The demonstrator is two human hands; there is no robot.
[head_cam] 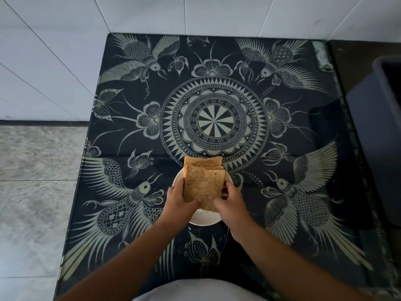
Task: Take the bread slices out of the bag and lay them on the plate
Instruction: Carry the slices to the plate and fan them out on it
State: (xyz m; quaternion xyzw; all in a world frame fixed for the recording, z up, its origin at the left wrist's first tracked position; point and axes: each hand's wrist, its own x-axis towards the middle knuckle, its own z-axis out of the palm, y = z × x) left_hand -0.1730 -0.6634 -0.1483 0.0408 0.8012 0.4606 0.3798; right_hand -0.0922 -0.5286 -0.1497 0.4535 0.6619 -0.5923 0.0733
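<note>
A stack of brown bread slices (202,181) is held just above a small white plate (206,220) near the table's front middle. My left hand (179,202) grips the stack's left lower edge. My right hand (230,203) grips its right lower corner. A further slice (202,161) shows behind the top one, reaching past the plate's far rim. Most of the plate is hidden under the bread and my hands. No bag is in view.
The table (217,118) has a dark glass top with a pale bird and mandala pattern. A dark grey bin (377,135) stands off its right edge. White tiled walls run behind and to the left, with a grey stone floor (36,192) at the left.
</note>
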